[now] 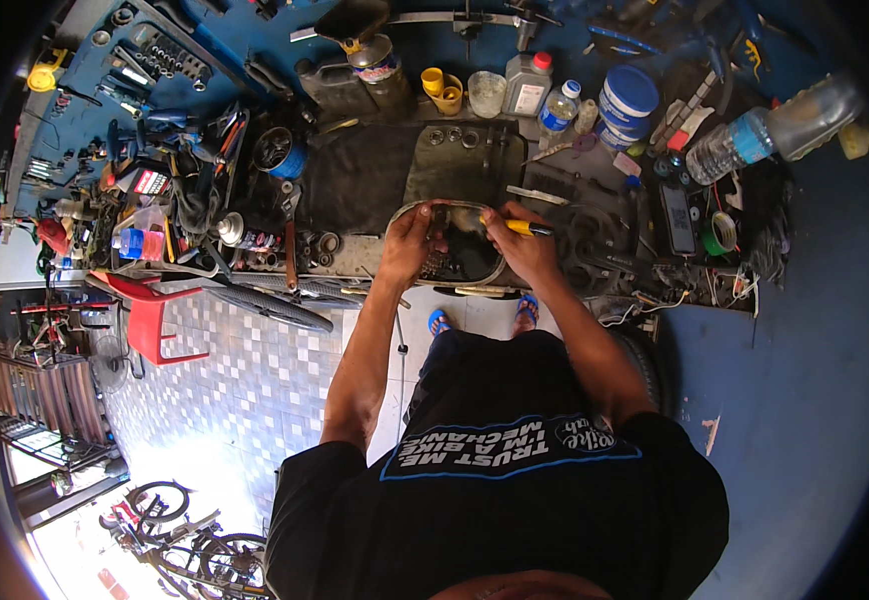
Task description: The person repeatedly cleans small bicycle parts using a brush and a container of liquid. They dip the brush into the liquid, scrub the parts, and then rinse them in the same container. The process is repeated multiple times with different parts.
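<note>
At the front edge of the workbench, a shallow rounded tray (504, 268) with a pale rim lies between my hands. Something dark and wet-looking is inside it, along with small metal parts I cannot make out. My left hand (410, 238) is closed at the tray's left side, its fingers reaching over the rim. A slim tool with a yellow and black handle (529, 228) is gripped in my right hand (515, 243) at the tray's right side. The tool's inner end points over the tray, and its tip is hard to tell.
Behind the tray lies a dark mat (365, 175) with several sockets. A grey bottle with red cap (530, 85), a water bottle (560, 108) and blue-lidded tubs (628, 95) line the back. A phone (677, 220) lies right; a red chair (160, 320) stands left.
</note>
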The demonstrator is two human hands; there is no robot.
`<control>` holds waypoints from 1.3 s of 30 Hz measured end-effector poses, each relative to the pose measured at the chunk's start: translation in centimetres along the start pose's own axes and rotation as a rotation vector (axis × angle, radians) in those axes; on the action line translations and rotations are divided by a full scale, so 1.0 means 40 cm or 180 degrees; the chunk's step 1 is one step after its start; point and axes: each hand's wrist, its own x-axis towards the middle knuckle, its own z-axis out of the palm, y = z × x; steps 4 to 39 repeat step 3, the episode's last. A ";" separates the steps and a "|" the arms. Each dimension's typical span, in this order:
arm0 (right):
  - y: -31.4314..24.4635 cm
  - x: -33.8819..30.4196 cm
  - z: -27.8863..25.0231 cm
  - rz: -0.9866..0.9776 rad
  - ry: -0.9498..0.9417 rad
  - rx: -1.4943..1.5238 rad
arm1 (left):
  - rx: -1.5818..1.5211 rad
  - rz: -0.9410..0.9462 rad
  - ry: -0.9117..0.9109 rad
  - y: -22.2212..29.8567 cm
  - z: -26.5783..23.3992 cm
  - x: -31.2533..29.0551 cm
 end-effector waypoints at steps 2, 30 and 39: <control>0.035 -0.002 -0.014 0.0275 -0.0138 0.0163 | -0.0494 0.0001 -0.0178 0.003 -0.007 -0.007; 0.047 -0.006 -0.020 0.0364 -0.0178 0.0160 | -0.0500 -0.0006 -0.0175 -0.001 -0.007 -0.008; 0.047 -0.006 -0.020 0.0364 -0.0178 0.0160 | -0.0500 -0.0006 -0.0175 -0.001 -0.007 -0.008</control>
